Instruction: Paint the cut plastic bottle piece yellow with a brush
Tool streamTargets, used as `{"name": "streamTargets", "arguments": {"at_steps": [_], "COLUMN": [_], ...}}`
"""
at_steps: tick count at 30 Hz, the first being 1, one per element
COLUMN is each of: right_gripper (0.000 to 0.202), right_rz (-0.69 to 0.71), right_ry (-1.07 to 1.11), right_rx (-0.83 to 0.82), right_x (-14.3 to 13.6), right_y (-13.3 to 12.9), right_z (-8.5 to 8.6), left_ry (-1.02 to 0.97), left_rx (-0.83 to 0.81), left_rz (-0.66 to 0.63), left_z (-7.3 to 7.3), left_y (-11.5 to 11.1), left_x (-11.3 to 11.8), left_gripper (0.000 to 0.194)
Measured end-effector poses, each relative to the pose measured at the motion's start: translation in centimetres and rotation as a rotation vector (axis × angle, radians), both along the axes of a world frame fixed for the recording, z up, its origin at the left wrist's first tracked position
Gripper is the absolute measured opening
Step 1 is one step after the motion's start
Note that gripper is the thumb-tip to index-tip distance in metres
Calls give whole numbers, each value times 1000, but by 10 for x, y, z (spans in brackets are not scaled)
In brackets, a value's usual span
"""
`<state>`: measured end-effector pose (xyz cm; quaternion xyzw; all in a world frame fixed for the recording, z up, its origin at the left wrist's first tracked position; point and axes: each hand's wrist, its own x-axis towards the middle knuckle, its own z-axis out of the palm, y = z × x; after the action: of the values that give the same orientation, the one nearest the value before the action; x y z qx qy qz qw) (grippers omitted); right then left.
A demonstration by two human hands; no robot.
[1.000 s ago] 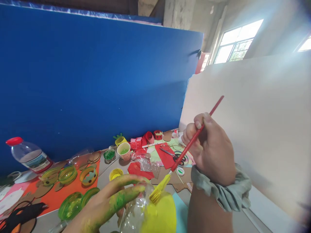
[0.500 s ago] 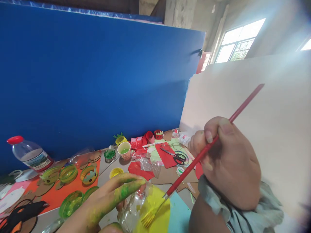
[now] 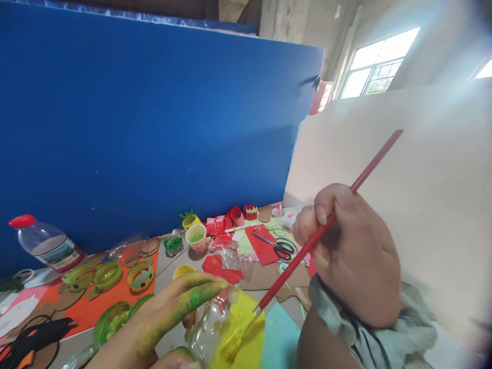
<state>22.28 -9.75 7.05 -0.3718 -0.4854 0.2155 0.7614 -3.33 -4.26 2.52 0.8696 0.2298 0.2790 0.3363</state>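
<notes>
My right hand (image 3: pixel 353 251) is closed around the red handle of a paintbrush (image 3: pixel 295 261), whose bristles touch a yellow-painted area on a clear plastic bottle piece (image 3: pixel 209 328). My left hand (image 3: pixel 172 318), stained green and yellow, grips that piece from the left, its fingers over the top. Behind the left fingers, a small tub of yellow paint (image 3: pixel 183 270) is partly hidden. A tub of green paint (image 3: pixel 173 246) stands farther back, beside a paper cup (image 3: pixel 196 238) with green liquid.
Black-handled scissors (image 3: pixel 282 249) lie on red paper at the back. Green plastic rings (image 3: pixel 108 275) sit on orange paper at left, near a red-capped bottle (image 3: pixel 49 246) and a black glue gun (image 3: pixel 38 338). A blue board (image 3: pixel 154 128) rises behind.
My right hand and the paintbrush have shifted slightly left, with the bristles still on the yellow area. My left hand keeps its hold, nearly unmoved.
</notes>
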Motion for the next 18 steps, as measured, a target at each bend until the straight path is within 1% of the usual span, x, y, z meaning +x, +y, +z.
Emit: {"name": "streamTargets", "arguments": {"at_steps": [2, 4, 5, 7, 10, 12, 15, 18], "right_gripper": [33, 33, 33, 32, 33, 33, 33, 33], "right_rz": [-102, -160, -159, -109, -28, -5, -46, -176], "right_ry": [3, 25, 40, 46, -12, -59, -89, -89], "right_rx": [0, 18, 24, 17, -6, -19, -10, 3], "right_x": [5, 9, 10, 9, -2, -11, -15, -7], "right_y": [0, 0, 0, -2, -7, -11, -13, -9], "right_z": [0, 1, 1, 1, 1, 1, 0, -2], "left_ry": [-10, -4, 4, 27, 53, 65, 84, 87], "left_rx": [13, 39, 54, 81, 109, 114, 105, 80], "left_rz": [-15, -10, 1, 31, 59, 63, 45, 4], "left_z": [0, 0, 0, 2, 3, 3, 2, 1], "left_y": [2, 3, 4, 4, 3, 3, 4, 5], "left_x": [0, 1, 1, 2, 3, 4, 3, 1], "left_gripper": [45, 42, 42, 43, 44, 45, 46, 45]}}
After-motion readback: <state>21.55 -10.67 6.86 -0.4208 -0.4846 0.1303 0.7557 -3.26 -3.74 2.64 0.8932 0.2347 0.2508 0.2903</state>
